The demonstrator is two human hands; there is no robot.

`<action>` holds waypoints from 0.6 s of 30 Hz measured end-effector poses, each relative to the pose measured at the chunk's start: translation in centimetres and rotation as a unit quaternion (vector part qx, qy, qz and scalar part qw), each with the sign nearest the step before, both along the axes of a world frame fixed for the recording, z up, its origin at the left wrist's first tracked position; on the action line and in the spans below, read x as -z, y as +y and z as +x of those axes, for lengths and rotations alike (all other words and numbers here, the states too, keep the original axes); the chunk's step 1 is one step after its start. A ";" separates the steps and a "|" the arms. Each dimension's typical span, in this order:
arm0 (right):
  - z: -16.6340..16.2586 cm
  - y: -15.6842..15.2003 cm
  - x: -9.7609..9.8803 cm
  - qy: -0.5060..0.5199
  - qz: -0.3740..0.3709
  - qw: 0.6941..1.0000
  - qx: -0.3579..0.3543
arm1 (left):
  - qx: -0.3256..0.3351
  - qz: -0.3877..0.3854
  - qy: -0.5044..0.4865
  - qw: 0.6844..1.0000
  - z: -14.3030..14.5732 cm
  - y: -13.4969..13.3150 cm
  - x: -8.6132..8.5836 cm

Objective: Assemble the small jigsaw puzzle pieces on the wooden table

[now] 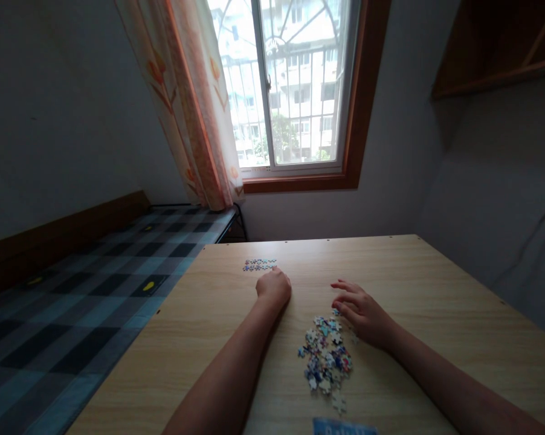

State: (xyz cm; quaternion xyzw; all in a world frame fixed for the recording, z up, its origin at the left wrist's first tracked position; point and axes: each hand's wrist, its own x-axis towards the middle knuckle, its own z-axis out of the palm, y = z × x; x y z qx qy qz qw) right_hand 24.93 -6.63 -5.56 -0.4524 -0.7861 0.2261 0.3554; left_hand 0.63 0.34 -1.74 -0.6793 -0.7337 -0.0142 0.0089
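Observation:
My left hand is closed at the right end of two short rows of jigsaw puzzle pieces. Its fingers curl down out of sight, so whatever they may hold is hidden. My right hand hovers low at the upper right of a loose pile of jigsaw puzzle pieces, fingers apart and partly bent. Just below its fingertips lies a single puzzle piece. The pile mixes coloured faces with pale backs.
Everything lies on a light wooden table. A blue printed item shows at the bottom edge. Left of the table is a bed with a checked cover. Behind stand a window and a floral curtain; a wooden shelf hangs upper right.

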 end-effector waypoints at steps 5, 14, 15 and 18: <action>0.0 0.0 0.0 -0.008 0.001 1.000 0.009 | 0.005 0.002 -0.005 1.000 -0.1 -0.2 0.1; -0.1 0.0 0.0 -0.007 0.003 1.000 0.014 | 0.006 0.004 -0.009 1.000 -0.2 -0.5 -0.1; -0.1 0.0 0.0 -0.008 0.002 1.000 0.013 | 0.004 0.002 -0.010 1.000 -0.3 -0.5 -0.1; -0.1 0.0 -0.1 -0.011 -0.001 1.000 0.011 | 0.003 0.001 -0.011 1.000 -0.3 -0.5 -0.3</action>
